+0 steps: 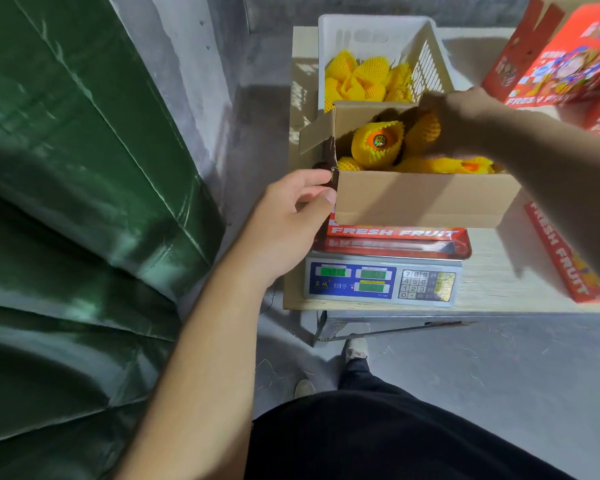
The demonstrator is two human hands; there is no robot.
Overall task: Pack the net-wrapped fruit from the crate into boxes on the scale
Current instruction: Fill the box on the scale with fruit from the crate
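Left hand [293,216] pinches the near-left corner of the open box [420,199] on the scale [381,280]; right hand [454,121] reaches among the net-wrapped fruit [378,142] inside, grip unclear.

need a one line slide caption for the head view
Left hand steadies the fruit box on the scale while the right hand reaches in among net-wrapped fruit.

Raised box flaps [317,133] and, seemingly, stacked cartons [565,53] hem the crate [426,39].
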